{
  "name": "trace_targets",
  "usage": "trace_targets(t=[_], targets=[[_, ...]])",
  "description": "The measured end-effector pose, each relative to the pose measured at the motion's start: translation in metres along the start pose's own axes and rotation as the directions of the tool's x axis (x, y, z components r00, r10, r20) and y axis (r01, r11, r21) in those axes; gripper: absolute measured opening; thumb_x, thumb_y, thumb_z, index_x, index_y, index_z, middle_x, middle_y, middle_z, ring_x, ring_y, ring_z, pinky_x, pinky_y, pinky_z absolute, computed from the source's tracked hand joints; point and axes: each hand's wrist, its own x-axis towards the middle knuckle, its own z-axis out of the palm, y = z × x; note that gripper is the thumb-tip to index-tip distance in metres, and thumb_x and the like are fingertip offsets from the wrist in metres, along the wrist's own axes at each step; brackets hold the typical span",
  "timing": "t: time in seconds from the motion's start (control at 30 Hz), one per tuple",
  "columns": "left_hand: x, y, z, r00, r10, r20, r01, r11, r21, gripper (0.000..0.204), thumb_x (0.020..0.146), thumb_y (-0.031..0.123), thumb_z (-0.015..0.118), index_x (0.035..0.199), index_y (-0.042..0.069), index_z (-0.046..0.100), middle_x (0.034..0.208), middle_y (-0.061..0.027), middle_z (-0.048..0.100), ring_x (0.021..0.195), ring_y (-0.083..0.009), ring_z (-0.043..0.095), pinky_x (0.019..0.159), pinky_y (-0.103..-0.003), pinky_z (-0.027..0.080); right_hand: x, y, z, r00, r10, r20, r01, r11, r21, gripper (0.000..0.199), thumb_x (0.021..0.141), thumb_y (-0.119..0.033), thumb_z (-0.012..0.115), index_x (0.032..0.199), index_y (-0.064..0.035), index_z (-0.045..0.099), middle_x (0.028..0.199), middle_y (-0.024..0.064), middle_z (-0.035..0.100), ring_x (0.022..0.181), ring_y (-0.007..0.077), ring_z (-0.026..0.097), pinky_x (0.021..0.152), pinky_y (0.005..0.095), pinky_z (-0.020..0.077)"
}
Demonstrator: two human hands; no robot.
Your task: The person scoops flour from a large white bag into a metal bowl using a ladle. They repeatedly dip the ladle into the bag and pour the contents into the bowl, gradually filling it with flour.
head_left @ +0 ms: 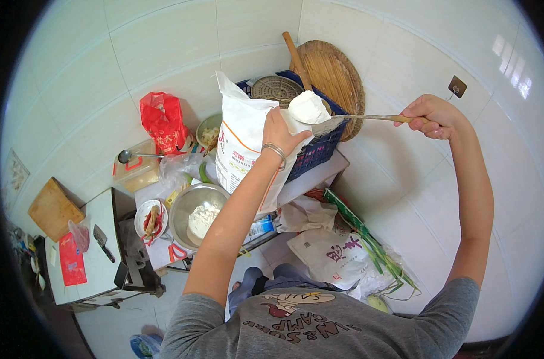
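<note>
2 hands share the scooping step: the left hand (pixel 279 133) grips the rim of the white flour bag (pixel 243 143), keeping it open, while the right hand (pixel 430 115) is closed round the long handle of a ladle (pixel 325 124) heaped with flour (pixel 308 106) just above the bag's mouth. Judging by this, next comes a level carry down-left to the steel bowl (pixel 195 210) — already holding some flour — on the low worktop.

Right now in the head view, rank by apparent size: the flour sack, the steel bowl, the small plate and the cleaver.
1. flour sack
2. steel bowl
3. small plate
4. cleaver
The sack is nearer the camera, so its lead may be overstated.
</note>
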Motion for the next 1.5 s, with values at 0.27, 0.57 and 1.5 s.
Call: trace_targets(t=[0.27, 0.57, 1.5], targets=[[-0.013, -0.005, -0.016, 0.997, 0.046, -0.055, -0.050, 0.997, -0.060, 0.076, 0.067, 0.022, 0.068, 0.123, -0.013, 0.030, 0.122, -0.0299, 0.037, 0.116, -0.0398, 0.036, 0.101, -0.037, 0.029, -0.022, -0.007, -0.001, 0.998, -0.047, 0.029, 0.047, 0.999, 0.002, 0.025, 0.085, -0.011, 0.049, 0.094, 0.0107, 0.058, 0.051, -0.0007, 0.042, 0.031, 0.0004, 0.024, 0.026, 0.0153, 0.0195], [-0.029, -0.073, -0.077, 0.938, -0.298, -0.176, 0.170, 0.840, -0.515, 0.054, 0.078, 0.016, 0.053, 0.123, -0.008, 0.037, 0.122, -0.0280, 0.045, 0.116, -0.0353, 0.044, 0.098, -0.036, 0.033, -0.035, -0.039, 0.049, 0.980, -0.129, 0.155, 0.129, 0.992, 0.010, 0.026, 0.087, -0.011, 0.046, 0.096, 0.0108, 0.058, 0.049, -0.0028, 0.039, 0.030, -0.0012, 0.022, 0.024, 0.0137, 0.0198], [-0.315, -0.355, -0.098, 0.808, -0.586, 0.052, 0.589, 0.806, -0.057, 0.056, 0.082, 0.019, 0.046, 0.129, -0.007, 0.031, 0.126, -0.0280, 0.039, 0.119, -0.0397, 0.036, 0.102, -0.039, 0.028, 0.111, 0.178, 0.485, 0.877, -0.458, 0.146, 0.459, 0.706, -0.540, 0.016, 0.078, -0.014, 0.050, 0.085, -0.0010, 0.057, 0.075, 0.0201, 0.058, 0.070, 0.0386, 0.056, 0.064, 0.0476, 0.0445]])
